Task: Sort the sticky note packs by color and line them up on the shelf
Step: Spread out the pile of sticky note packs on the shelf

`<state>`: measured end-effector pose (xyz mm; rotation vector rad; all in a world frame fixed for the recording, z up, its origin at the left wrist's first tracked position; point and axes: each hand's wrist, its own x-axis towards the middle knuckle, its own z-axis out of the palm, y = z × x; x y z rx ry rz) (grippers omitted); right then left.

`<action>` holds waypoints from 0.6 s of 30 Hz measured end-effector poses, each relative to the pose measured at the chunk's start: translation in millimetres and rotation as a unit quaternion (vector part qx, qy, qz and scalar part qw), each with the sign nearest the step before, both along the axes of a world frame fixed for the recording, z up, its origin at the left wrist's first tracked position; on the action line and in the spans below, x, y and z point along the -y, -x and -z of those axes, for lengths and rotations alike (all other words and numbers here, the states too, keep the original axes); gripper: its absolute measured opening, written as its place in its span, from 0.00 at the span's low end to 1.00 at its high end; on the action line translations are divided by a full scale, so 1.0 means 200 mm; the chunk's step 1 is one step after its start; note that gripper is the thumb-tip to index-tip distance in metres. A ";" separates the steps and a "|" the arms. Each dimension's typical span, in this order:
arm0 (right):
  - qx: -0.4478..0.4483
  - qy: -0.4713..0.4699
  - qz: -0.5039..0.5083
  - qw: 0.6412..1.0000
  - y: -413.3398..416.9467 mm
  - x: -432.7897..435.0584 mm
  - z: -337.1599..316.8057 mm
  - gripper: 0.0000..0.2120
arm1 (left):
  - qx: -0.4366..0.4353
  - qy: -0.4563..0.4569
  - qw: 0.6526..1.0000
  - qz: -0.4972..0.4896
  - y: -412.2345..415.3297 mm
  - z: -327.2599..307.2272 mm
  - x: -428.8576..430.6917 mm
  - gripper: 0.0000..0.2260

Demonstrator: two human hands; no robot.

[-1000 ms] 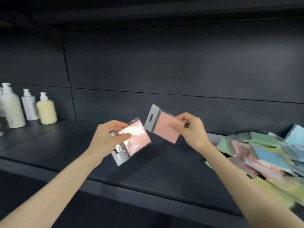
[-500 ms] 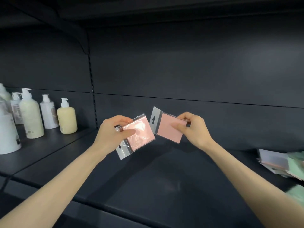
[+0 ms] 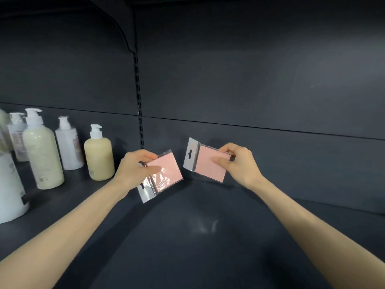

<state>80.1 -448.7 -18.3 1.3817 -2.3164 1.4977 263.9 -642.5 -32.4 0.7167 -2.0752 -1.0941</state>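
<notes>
We take the slotted upright (image 3: 139, 105) in the back wall as our marker. Left of it a group of pump bottles (image 3: 42, 155) stands on the shelf board (image 3: 198, 236). The nearest bottle (image 3: 99, 157) is just beside the upright's foot, and the others range farther left and forward. In front of the upright's foot, above the board, our left hand (image 3: 135, 168) holds the left sticky note pack (image 3: 164, 174) with its hang tab towards us. Farther right of the upright, our right hand (image 3: 239, 163) holds the right sticky note pack (image 3: 209, 165) (its hang tab turned towards the upright). The two packs are level and apart.
</notes>
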 end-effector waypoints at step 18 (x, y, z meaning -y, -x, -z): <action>0.029 -0.023 0.171 0.984 -0.36 0.20 0.12 0.05 | 0.217 0.139 0.942 0.216 0.19 0.16 0.42 0.15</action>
